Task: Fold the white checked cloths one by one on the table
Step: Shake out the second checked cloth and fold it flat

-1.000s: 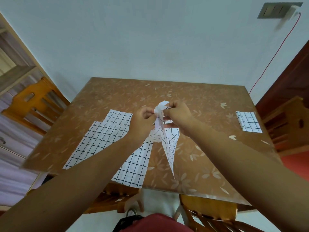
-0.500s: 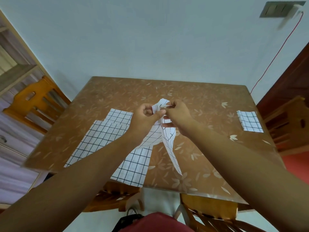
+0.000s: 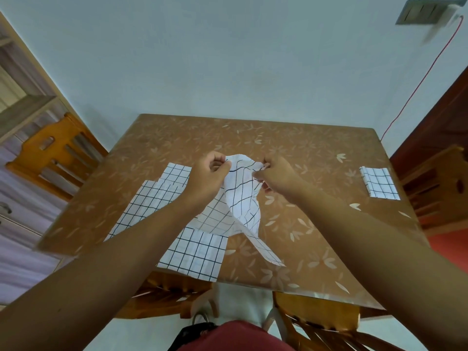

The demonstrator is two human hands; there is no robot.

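Observation:
A white checked cloth (image 3: 242,198) hangs above the middle of the brown leaf-patterned table (image 3: 291,138). My left hand (image 3: 210,177) pinches its top edge on the left and my right hand (image 3: 276,176) pinches it on the right, a short gap apart. The cloth sags between them and its lower corner trails down to the table near the front. Several flat checked cloths (image 3: 157,201) lie overlapped on the table's left, partly hidden under my left forearm. A folded checked cloth (image 3: 379,183) rests near the right edge.
Wooden chairs stand at the left (image 3: 54,154), at the right (image 3: 430,188) and under the near table edge (image 3: 316,317). A pale wall lies behind the table, with a switch plate (image 3: 428,11) and a red wire. A dark bag (image 3: 195,333) sits on the floor.
My hands have moved apart along the cloth's top edge, spreading the bunched cloth wider. Its hanging corner has swung to the right and lower.

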